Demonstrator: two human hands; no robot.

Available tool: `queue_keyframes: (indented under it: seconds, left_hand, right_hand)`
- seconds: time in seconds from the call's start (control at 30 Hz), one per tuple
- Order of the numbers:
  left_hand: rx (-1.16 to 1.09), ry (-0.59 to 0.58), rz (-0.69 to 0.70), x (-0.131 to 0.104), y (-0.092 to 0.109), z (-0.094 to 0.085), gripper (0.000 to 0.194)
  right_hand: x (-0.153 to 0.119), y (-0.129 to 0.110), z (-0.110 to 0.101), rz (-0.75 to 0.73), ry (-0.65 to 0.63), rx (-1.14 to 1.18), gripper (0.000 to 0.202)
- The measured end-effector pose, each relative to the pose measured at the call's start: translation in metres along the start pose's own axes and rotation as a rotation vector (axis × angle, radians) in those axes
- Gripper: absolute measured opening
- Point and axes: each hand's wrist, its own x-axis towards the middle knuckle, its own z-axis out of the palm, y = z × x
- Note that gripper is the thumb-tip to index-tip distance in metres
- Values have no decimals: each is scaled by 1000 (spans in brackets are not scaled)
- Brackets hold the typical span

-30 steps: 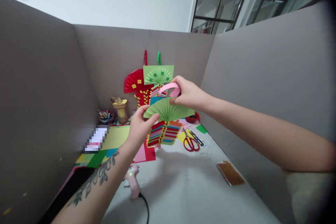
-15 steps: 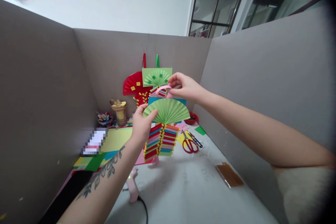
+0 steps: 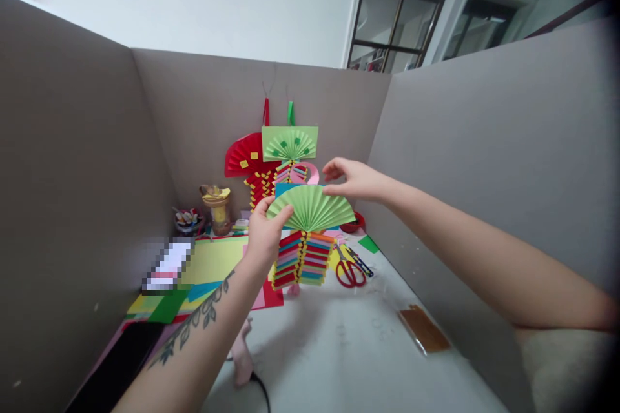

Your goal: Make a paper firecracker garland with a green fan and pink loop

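My left hand [image 3: 265,230] pinches the left end of a paper fan ornament [image 3: 314,210] and holds it up above the table. The ornament has a pleated light-green fan over a blue card, with rows of rolled paper strips [image 3: 316,259] in several colours hanging below. A pink paper loop [image 3: 314,171] curls up from its top edge. Just right of that loop is my right hand [image 3: 356,179], its fingers apart and holding nothing; its thumb is close to the fan's upper edge, and whether they touch I cannot tell.
Behind hang a red fan ornament [image 3: 242,158] and a green one [image 3: 290,135]. Red-handled scissors [image 3: 351,273], a brown packet [image 3: 424,329], a pink glue gun [image 3: 242,358] and coloured paper [image 3: 217,258] lie on the table. A phone [image 3: 169,264] rests at left. Grey partitions enclose the table.
My right hand has let go of the pink loop and moved right and down. The ornament has shifted slightly right in my left hand's grip.
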Motion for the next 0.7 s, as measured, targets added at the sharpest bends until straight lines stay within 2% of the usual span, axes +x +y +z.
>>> queue_keyframes:
  seconds: [0.1,0.17,0.23,0.33,0.4,0.47,0.57,0.7]
  left_hand:
    - [-33,7,5,5,-4,-1,50]
    - [-43,21,11,8,-5,-1,50]
    - [-60,42,15,11,-4,-1,50]
    - [-88,80,1,15,0,-2,50]
    - [-109,115,-7,18,1,-3,51]
    - [-129,149,-12,22,0,-5,51]
    - [-112,136,-22,24,-4,-9,49]
    - [32,171,110,9,1,-20,46]
  right_hand:
    - [0,11,5,79,-119,-14,22]
    - [3,15,9,121,-127,22,21]
    - [7,16,14,156,-66,154,27]
    - [9,21,25,213,61,500,52]
    - [6,25,37,236,95,732,58]
    - [2,30,51,228,87,892,56]
    - [-2,36,70,271,53,991,48]
    - [0,42,77,329,117,1023,40]
